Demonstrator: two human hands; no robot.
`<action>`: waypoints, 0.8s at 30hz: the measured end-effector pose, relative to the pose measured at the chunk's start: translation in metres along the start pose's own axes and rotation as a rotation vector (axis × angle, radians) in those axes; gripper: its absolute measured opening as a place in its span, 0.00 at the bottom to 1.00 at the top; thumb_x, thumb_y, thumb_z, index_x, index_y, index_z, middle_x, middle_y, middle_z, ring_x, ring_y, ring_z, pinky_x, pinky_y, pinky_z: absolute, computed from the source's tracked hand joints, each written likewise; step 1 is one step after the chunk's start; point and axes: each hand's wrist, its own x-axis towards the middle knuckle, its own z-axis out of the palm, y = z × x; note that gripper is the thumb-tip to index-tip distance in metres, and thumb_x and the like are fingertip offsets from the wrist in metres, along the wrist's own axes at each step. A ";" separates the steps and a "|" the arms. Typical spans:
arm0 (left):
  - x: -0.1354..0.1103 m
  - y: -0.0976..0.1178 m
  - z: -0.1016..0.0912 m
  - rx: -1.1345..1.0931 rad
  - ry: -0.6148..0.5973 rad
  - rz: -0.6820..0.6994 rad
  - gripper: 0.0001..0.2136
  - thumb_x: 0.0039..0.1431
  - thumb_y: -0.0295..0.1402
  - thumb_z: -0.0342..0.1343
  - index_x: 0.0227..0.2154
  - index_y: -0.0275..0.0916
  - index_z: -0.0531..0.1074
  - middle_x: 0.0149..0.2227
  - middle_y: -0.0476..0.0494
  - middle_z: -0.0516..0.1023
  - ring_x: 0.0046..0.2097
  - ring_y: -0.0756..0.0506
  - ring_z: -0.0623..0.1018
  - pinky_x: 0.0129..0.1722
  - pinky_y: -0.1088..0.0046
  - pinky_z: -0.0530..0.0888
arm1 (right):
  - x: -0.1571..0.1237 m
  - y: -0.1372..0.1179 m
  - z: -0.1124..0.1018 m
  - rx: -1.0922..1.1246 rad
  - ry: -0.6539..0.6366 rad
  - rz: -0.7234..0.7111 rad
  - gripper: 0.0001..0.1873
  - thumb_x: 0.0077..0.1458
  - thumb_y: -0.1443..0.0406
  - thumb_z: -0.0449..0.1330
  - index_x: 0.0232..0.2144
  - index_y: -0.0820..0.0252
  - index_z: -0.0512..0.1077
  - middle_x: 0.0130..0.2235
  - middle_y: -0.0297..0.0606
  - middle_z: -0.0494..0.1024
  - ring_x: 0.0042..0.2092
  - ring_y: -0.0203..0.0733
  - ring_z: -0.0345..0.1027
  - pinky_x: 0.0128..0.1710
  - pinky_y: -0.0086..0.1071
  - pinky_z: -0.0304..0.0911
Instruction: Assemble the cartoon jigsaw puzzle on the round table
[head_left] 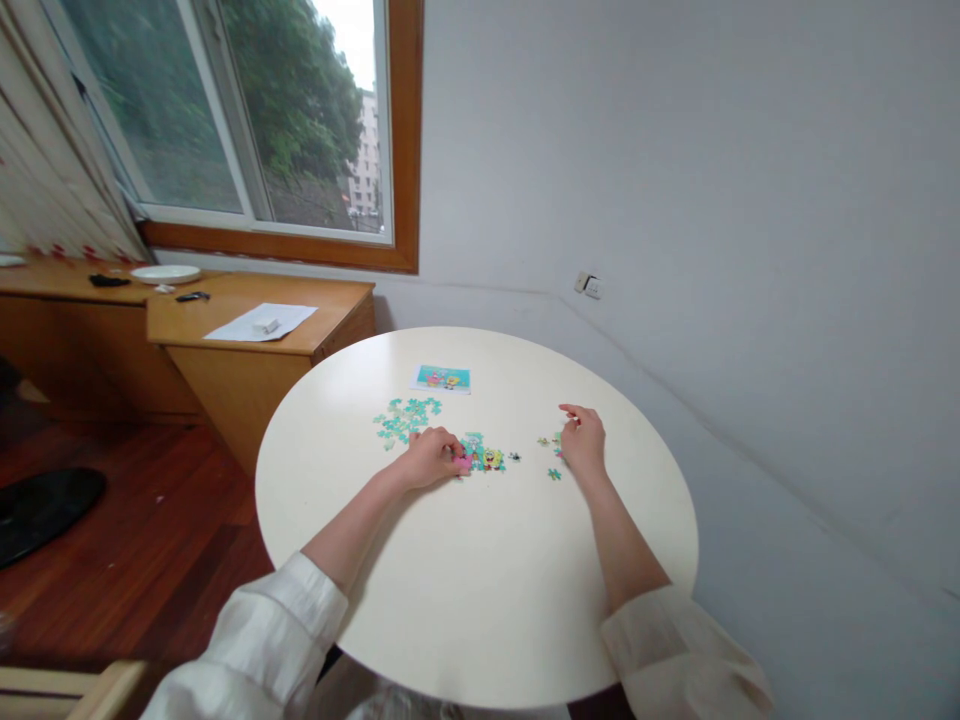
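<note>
My left hand [431, 458] is at the left end of a partly joined jigsaw puzzle [477, 455]. Its fingers are curled and pinched on a pink puzzle piece [462, 462] there, partly hidden by the fingertips. The joined section shows a yellow cartoon figure and some turquoise. My right hand [583, 440] hovers over or rests by a few loose pieces on the right, its index finger stretched out and apart from the thumb side. A green piece [554, 474] lies just below that hand, and a dark piece [514, 457] sits right of the joined section.
A heap of loose turquoise pieces [405, 418] lies left of the joined section. Behind it is a reference picture card [442, 379]. All rest on a round white table [465, 590]. A wooden desk [247, 350] with paper [262, 322] stands back left; a wall borders the right.
</note>
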 end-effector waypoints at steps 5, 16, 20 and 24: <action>-0.002 0.001 -0.001 0.038 -0.035 -0.002 0.14 0.39 0.42 0.65 0.28 0.39 0.73 0.39 0.43 0.74 0.44 0.42 0.70 0.46 0.65 0.62 | 0.003 0.013 -0.004 -0.043 -0.007 0.060 0.21 0.44 0.74 0.45 0.32 0.62 0.76 0.35 0.44 0.73 0.38 0.44 0.67 0.44 0.37 0.61; 0.000 -0.002 0.002 0.055 -0.030 -0.009 0.09 0.45 0.39 0.61 0.26 0.39 0.73 0.38 0.44 0.74 0.44 0.42 0.69 0.45 0.67 0.62 | -0.002 0.011 -0.004 -0.270 -0.402 0.068 0.17 0.39 0.56 0.64 0.34 0.55 0.77 0.41 0.40 0.77 0.40 0.45 0.69 0.42 0.39 0.58; 0.000 -0.001 0.002 0.066 -0.022 -0.008 0.08 0.51 0.38 0.56 0.25 0.39 0.73 0.36 0.43 0.75 0.42 0.43 0.70 0.44 0.66 0.62 | -0.004 0.006 -0.007 -0.295 -0.460 0.101 0.10 0.42 0.58 0.63 0.29 0.55 0.77 0.37 0.39 0.79 0.41 0.47 0.69 0.43 0.41 0.56; 0.000 0.001 0.000 0.082 -0.033 -0.010 0.06 0.52 0.32 0.53 0.26 0.39 0.74 0.36 0.43 0.75 0.43 0.42 0.71 0.43 0.67 0.62 | -0.003 0.005 -0.007 -0.295 -0.463 0.096 0.06 0.41 0.60 0.63 0.25 0.54 0.77 0.33 0.37 0.79 0.40 0.46 0.70 0.42 0.40 0.56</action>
